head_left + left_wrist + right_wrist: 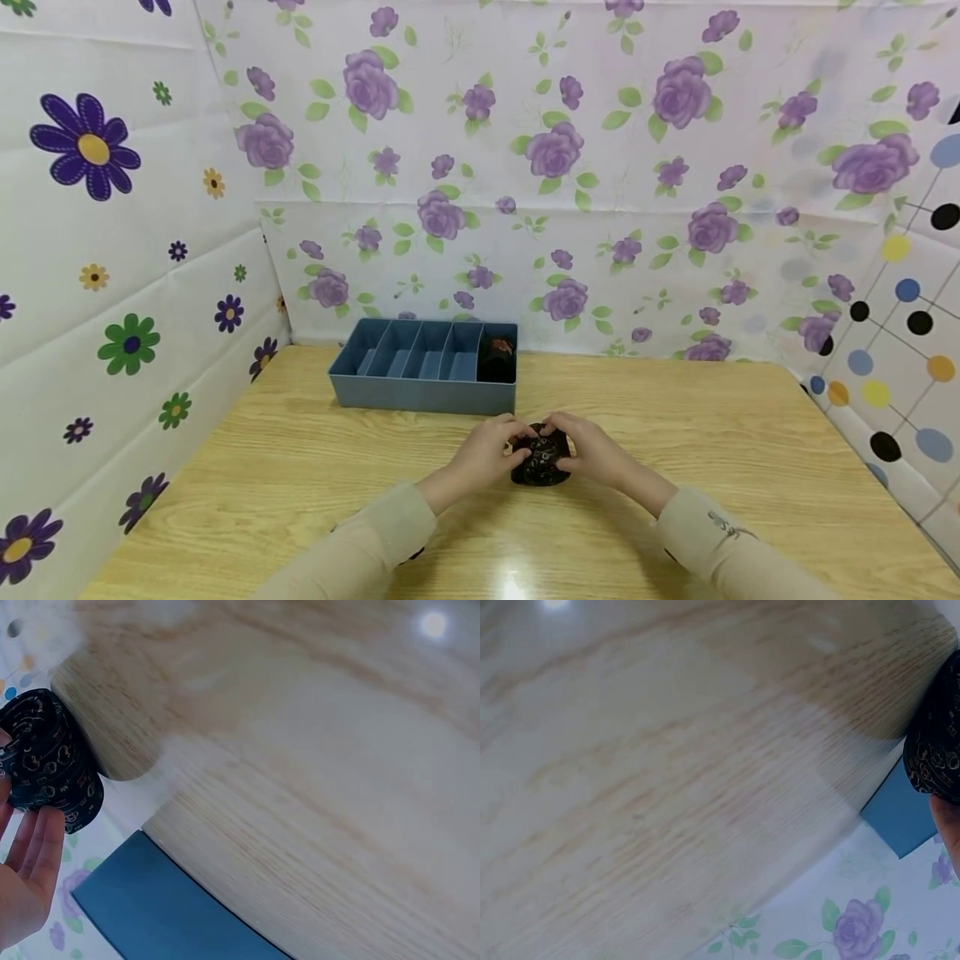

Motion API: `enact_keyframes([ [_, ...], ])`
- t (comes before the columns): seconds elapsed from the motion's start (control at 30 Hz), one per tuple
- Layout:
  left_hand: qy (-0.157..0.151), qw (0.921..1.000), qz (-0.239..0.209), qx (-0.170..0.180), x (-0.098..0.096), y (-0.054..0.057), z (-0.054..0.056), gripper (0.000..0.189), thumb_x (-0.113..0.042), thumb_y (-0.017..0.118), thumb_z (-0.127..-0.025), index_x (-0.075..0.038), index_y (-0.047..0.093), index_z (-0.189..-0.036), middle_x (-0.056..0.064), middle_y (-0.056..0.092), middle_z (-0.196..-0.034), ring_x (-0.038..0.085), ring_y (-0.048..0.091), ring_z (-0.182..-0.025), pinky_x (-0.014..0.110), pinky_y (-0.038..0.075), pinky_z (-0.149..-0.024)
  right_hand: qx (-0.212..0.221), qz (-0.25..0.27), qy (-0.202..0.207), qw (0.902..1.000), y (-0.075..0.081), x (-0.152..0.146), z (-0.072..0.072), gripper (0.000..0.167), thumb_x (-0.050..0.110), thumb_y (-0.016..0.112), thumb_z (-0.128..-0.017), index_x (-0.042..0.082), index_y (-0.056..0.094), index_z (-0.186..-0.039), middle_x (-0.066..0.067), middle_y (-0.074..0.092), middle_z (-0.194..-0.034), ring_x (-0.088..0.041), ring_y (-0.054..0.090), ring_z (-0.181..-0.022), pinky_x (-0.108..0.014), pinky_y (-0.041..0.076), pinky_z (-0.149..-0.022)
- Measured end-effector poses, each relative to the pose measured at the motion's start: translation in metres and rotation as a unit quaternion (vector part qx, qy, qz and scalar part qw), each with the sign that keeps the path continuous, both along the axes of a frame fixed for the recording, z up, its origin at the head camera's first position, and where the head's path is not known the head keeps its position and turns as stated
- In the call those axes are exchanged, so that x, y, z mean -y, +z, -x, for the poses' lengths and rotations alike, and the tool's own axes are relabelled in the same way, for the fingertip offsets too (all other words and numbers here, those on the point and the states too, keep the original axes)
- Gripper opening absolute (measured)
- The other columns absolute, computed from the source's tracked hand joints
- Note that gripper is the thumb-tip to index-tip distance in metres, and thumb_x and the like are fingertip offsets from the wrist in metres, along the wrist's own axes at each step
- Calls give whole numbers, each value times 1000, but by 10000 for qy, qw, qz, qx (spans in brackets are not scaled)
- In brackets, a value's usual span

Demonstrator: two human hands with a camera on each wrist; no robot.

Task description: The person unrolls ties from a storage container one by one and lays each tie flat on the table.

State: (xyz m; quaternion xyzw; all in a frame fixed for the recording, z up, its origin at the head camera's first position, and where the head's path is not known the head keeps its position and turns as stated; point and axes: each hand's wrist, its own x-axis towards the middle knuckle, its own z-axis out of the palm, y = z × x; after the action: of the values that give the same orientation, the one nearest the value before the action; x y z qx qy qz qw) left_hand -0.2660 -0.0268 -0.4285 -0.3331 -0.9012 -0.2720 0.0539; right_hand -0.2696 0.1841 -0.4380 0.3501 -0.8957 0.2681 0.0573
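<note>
Gripping rolled black patterned cloth (544, 460), left hand (482, 454) and right hand (594, 450) angled inward, fingers (46, 859) curled round its sides, over table (300, 475) (divided blue box (423, 395) behind)

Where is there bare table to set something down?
The table is bare at right, between the right hand and the dotted cloth, and at left, between the blue box and the daisy-print cloth. The box's four left compartments look unfilled; a dark bundle sits rightmost. Crowded: the center, where left hand and right hand hold a black patterned roll.
</note>
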Motion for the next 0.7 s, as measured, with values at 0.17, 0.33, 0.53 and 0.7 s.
enact_keyframes([
  [0.17,70,9999,1,-87,3,-2,1,16,-19,65,-90,-13,68,-105,2,61,-102,15,62,-86,20,52,-72,-2,21,-42,10000,0,-1,-1,39,-5,73,-76,6,56,-109,-13,61,-115,-31,60,-106,-42,53,-83],
  [0.33,123,9996,45,-248,7,-3,5,6,-18,66,-89,-14,66,-95,0,64,-97,16,63,-85,23,53,-71,-67,46,39,10000,1,-2,-1,44,-4,73,-76,7,56,-115,-11,61,-116,-28,60,-106,-42,53,-84],
  [0.53,-50,9970,459,-613,11,-2,9,5,-19,65,-90,-14,66,-91,0,69,-90,14,64,-76,22,51,-65,-356,-259,152,9989,1,-3,0,49,-2,74,-76,8,59,-121,-10,59,-120,-27,60,-107,-38,54,-82],
  [0.7,-182,9827,1264,-1341,12,-2,10,11,-22,65,-90,-14,72,-95,1,70,-99,14,66,-84,26,55,-74,-318,-434,109,9985,2,-3,-1,46,0,74,-77,7,61,-121,-16,56,-126,-32,59,-109,-41,54,-81],
])
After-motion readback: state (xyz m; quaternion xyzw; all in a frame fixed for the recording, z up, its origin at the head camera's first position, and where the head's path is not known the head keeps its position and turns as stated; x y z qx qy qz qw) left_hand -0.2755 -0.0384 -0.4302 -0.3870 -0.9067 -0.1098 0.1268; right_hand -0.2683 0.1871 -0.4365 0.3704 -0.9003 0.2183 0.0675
